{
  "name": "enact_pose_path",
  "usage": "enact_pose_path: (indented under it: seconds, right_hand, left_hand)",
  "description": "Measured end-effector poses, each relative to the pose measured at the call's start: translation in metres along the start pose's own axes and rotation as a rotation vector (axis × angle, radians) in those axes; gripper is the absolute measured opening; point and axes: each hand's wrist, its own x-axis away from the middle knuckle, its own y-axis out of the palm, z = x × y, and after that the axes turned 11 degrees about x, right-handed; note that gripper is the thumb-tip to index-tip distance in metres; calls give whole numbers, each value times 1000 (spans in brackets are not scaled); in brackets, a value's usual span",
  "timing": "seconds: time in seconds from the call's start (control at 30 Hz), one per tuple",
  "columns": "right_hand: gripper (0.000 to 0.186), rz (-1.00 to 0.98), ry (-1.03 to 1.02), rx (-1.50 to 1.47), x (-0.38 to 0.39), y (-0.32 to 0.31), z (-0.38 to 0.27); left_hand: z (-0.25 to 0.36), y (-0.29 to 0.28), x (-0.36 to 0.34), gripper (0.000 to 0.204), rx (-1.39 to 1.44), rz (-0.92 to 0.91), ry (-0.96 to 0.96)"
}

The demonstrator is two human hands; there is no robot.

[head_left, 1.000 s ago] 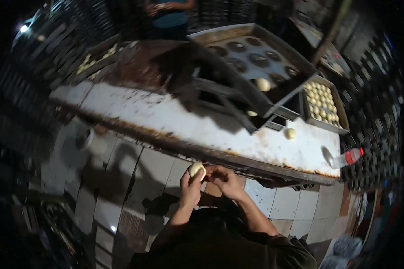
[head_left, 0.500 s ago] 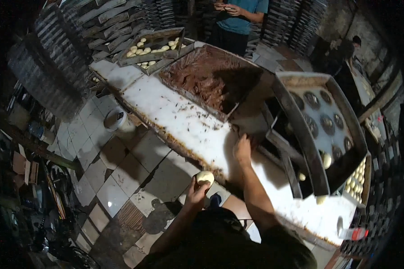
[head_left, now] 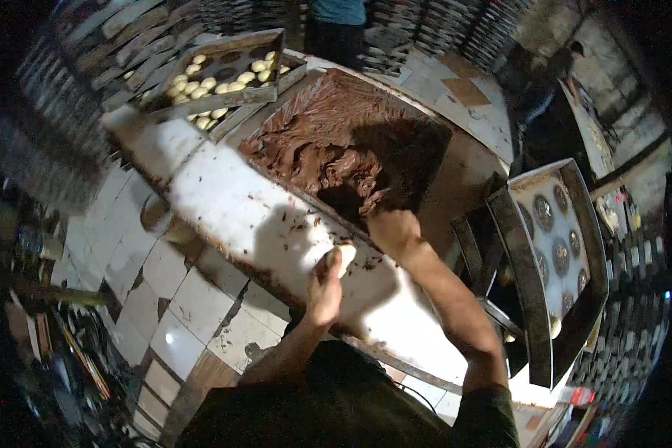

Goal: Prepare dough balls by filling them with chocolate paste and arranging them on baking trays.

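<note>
My left hand (head_left: 324, 295) is closed round a round, pale dough piece (head_left: 345, 258), holding it over the near part of the white tabletop (head_left: 228, 190). At the near edge of the shallow tray (head_left: 332, 211) my right hand (head_left: 398, 233) is curled, knuckles up. Its fingertips are hidden, so what they grip does not show. Beside them, thick brown paste (head_left: 328, 160) fills the tray, smeared and heaped near its front side. Dark crumbs of the paste lie scattered on the tabletop between the two hands.
At the far left, a wooden-sided tray (head_left: 265, 95) holds several pale dough balls (head_left: 220, 88). Tilted trays (head_left: 509, 246) with round dark patches are stacked on the right. A bucket (head_left: 157, 213) stands on the tiled floor at left. One person (head_left: 337, 22) stands behind the table, another (head_left: 560, 71) farther right.
My right hand has moved from the tabletop beside the stacked trays to the paste tray's near edge. My left hand has brought the dough from beyond the table edge to over the tabletop. The view has shifted.
</note>
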Motion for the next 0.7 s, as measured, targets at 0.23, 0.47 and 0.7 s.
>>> enact_pose_path:
  seconds: [0.23,0.47,0.7]
  right_hand:
    - [12,199,587,-811,43,-81,-11]
    - [18,857,968,-1304,62,24,-123]
    - [37,559,911,-611,94,34,-108]
  left_hand:
    - [62,-2,-40,47,929,-316,-557]
    - [72,7,-82,50,1104,-529,-410]
    - [54,-12,-12,75,585,-545,-292]
